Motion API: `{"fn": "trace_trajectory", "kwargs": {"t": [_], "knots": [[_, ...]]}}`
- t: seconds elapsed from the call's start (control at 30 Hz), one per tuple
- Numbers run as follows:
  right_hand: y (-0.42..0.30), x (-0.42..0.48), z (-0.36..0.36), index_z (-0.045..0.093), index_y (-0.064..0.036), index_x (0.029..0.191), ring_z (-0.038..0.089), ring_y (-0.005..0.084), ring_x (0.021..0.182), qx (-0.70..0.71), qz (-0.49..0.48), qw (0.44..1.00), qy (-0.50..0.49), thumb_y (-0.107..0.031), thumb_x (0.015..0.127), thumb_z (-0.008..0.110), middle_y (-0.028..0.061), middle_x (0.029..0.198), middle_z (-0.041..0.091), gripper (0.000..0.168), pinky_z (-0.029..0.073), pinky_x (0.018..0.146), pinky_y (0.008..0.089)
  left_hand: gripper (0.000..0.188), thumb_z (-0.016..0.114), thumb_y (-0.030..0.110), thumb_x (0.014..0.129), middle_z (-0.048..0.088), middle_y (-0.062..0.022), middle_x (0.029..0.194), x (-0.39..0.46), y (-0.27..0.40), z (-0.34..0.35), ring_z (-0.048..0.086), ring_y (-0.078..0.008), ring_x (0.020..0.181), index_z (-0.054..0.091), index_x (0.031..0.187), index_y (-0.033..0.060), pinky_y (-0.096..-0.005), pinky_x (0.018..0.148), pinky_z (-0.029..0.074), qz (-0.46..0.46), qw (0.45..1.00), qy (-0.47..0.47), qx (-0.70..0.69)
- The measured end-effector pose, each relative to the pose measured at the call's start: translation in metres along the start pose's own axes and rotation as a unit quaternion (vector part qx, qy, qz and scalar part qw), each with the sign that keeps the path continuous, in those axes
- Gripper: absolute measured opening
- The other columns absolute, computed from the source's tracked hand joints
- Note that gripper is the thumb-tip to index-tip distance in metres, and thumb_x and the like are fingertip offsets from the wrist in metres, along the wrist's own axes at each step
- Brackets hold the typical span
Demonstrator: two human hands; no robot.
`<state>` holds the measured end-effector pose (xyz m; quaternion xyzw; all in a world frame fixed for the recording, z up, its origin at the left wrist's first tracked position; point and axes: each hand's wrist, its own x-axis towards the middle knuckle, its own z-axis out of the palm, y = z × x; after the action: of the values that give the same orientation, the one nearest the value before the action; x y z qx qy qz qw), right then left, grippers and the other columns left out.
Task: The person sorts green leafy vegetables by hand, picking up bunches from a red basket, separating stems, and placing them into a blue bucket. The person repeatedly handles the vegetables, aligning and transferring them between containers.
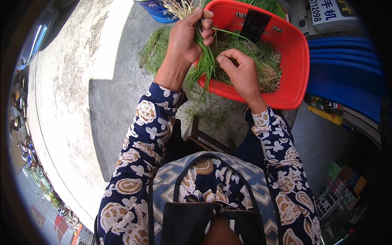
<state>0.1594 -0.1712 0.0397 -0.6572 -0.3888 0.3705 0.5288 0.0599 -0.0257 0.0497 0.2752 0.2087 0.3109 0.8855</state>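
Observation:
My left hand (191,36) is closed around a bunch of thin green stalks with pale root ends (205,62), perhaps chives or small scallions. The pale ends point up and away, and the green tips hang down past my wrist. To its right, my right hand (242,69) is over the near part of a red plastic basket (294,70), thumb and index fingertip close together; whether a thin strand is pinched there cannot be told. Inside the basket lie tangled green and dry stalks (263,69), and a black phone-like slab (255,26) leans against its far wall.
A heap of green stalks (156,50) lies on the concrete floor left of the basket. Behind it stands a blue bucket (156,10). Blue plastic pieces (343,70) are at the right, beside a yellow bottle (324,114). A wooden stool (199,134) is between my legs.

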Motion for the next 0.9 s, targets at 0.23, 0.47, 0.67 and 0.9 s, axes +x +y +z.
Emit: {"fn": "trace_trajectory", "kwargs": {"t": [0.23,0.47,0.67,0.9], "knots": [[-0.0011,-0.0005,0.0007,0.066,0.003,0.085,0.058,0.0075,0.065,0.017,-0.015,1.0,-0.004,-0.008,0.083,0.066,0.0035,0.075,0.064,0.011,0.047,0.059,0.0236,0.029,0.044,0.026,0.1,0.052,-0.0011,0.07,0.0023,-0.0007,-0.0004,0.044,-0.0114,0.055,0.057,0.097,0.0006,-0.0262,0.048,0.037,-0.002,1.0,-0.019,-0.007],[0.005,0.0014,-0.0003,0.067,0.002,0.084,0.057,0.0073,0.064,-0.006,-0.023,1.0,0.008,-0.007,0.082,0.066,0.0029,0.075,0.063,0.009,0.046,0.059,0.0234,0.025,0.044,0.025,0.1,0.05,-0.0005,0.071,-0.0002,-0.0021,0.0017,0.043,-0.0099,0.056,0.055,0.098,0.0021,-0.0248,0.048,0.036,-0.012,0.999,-0.03,-0.006],[0.0054,0.0001,-0.0019,0.066,0.001,0.082,0.058,0.0076,0.064,-0.02,-0.022,0.999,0.012,-0.006,0.081,0.066,0.0031,0.075,0.065,0.008,0.047,0.058,0.0236,0.027,0.044,0.024,0.1,0.051,-0.0011,0.071,-0.0004,-0.0024,0.0013,0.043,-0.0107,0.055,0.056,0.098,0.0007,-0.0252,0.047,0.037,-0.015,0.999,-0.036,-0.008],[0.0021,-0.0007,-0.0007,0.067,0.001,0.083,0.057,0.0072,0.062,-0.008,-0.031,0.999,0.008,-0.006,0.08,0.069,0.0024,0.074,0.064,0.008,0.046,0.057,0.0228,0.027,0.043,0.023,0.1,0.051,-0.0014,0.07,0.0011,-0.0023,-0.0008,0.044,-0.0115,0.054,0.056,0.097,-0.0005,-0.0258,0.047,0.038,-0.016,0.999,-0.043,-0.022]]}}
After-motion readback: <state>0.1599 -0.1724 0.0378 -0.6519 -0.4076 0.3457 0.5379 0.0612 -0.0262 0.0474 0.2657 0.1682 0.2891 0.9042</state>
